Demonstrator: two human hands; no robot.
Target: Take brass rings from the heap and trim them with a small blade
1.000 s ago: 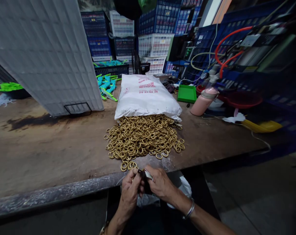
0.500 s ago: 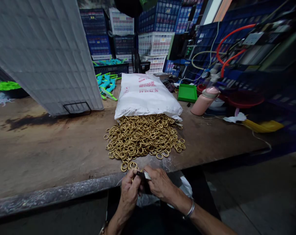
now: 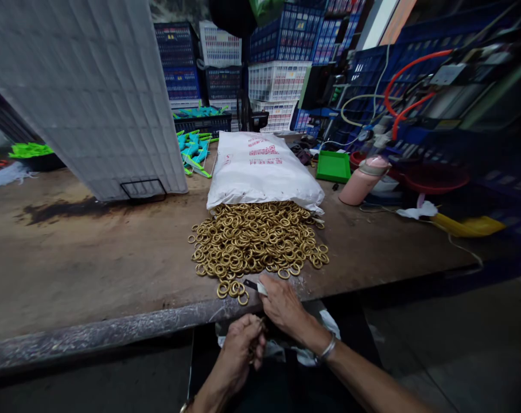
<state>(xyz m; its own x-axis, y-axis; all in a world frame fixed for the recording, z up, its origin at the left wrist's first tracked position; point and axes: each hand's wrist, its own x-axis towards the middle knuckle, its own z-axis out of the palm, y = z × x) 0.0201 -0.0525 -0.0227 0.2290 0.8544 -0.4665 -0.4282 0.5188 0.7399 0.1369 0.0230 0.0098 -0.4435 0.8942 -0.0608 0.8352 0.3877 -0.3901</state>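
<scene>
A large heap of gold-coloured rings (image 3: 260,238) lies on the workbench, with a few rings (image 3: 232,289) apart at its near edge. My right hand (image 3: 284,304) grips a small knife (image 3: 256,287) with a pale handle. Its dark blade points left, just over those nearest rings. Below the bench edge, my left hand (image 3: 243,344) is closed with thumb and fingers pinched together. What it pinches, if anything, is too small and shaded to make out.
Behind the heap lies a white printed sack (image 3: 264,166). A tall grey ribbed panel (image 3: 114,103) stands at left. To the right are a green tray (image 3: 333,166), a pink bottle (image 3: 359,182) and a yellow object (image 3: 469,225). Stacked crates (image 3: 280,80) fill the back.
My left hand has dropped down from the knife, below the bench edge. My right hand, with the knife, has moved slightly up towards the rings. The view has shifted a little.
</scene>
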